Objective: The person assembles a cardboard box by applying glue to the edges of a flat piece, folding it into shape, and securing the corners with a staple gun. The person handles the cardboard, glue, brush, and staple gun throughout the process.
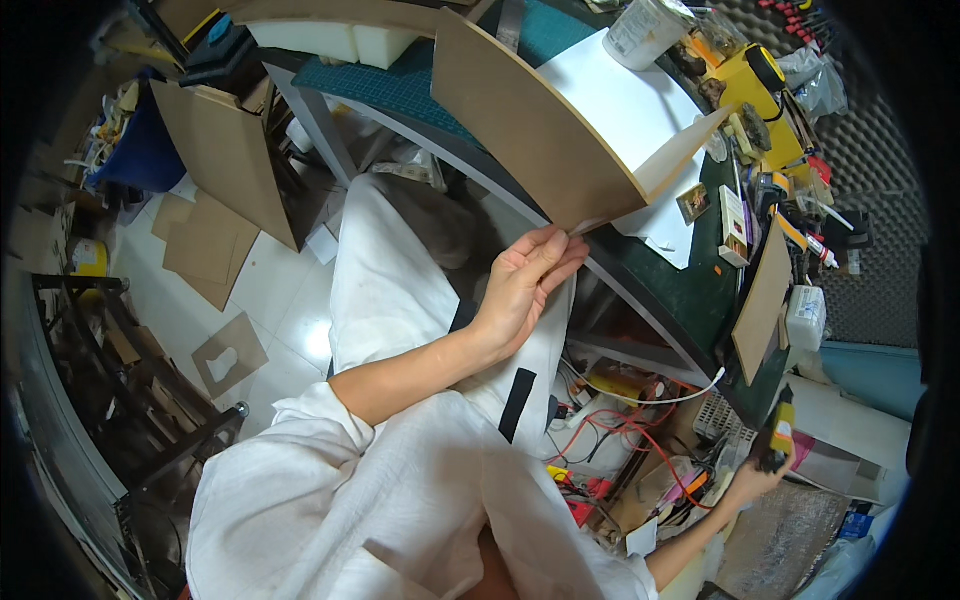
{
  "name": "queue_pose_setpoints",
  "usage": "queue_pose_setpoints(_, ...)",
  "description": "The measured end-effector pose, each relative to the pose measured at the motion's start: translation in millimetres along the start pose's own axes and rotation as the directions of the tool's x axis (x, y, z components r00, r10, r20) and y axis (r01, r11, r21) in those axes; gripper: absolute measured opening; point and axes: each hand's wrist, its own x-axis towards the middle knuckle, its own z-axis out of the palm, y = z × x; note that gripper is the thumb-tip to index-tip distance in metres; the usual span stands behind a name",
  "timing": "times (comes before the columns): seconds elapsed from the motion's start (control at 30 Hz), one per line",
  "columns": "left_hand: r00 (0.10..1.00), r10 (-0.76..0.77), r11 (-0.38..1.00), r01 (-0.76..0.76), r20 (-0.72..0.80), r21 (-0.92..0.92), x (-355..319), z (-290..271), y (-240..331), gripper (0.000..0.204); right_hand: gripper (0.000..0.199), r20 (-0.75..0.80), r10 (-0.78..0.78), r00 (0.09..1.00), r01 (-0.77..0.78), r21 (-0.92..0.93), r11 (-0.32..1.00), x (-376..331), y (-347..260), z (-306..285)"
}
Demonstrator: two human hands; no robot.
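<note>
My left hand (525, 288) is at the table's near edge, its fingers pinched together at the lower corner of a brown fibreboard panel (530, 125). A thin pale bit shows at the fingertips; whether it belongs to the board I cannot tell. That panel stands on edge, and a second upright piece (690, 150) meets it near its right end. Far to the right and low, my right hand (757, 482) is closed around a black-and-yellow hand tool (782, 432), away from the boards. The tool's exact kind is unclear.
White sheet (590, 85), a white tub (645, 35), small boxes (735, 228) and tools crowd the dark green table (665, 275). Another board (762, 300) leans at its right end. Red and white cables (640, 425) tangle below. Brown boards (205, 245) lie on the floor at left.
</note>
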Motion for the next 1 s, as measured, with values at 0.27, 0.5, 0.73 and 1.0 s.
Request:
queue_pose_setpoints(0.27,1.0,0.016,0.999,-0.016,0.006,0.038,-0.5,-6.6,2.9,0.029,0.04,0.071,0.34,0.938,-0.34,0.393,0.855,-56.3,-49.6,-82.5)
queue_pose_setpoints(0.5,0.997,-0.014,0.998,0.01,0.08,0.058,11.8,-18.0,2.9,0.023,0.052,0.143,0.212,0.967,-0.225,0.868,0.442,-87.0,-116.4,-42.6)
queue_pose_setpoints(0.73,0.993,-0.014,0.992,-0.002,0.119,0.129,14.4,-18.3,6.8,0.017,0.053,0.339,0.07,0.938,-0.344,0.888,0.307,-122.8,-151.5,107.4)
queue_pose_setpoints(1.0,0.985,0.001,0.994,-0.02,0.171,0.105,16.2,-29.4,8.5,0.019,0.039,0.554,-0.121,0.824,-0.506,0.814,0.285,-98.5,-226.8,168.6)
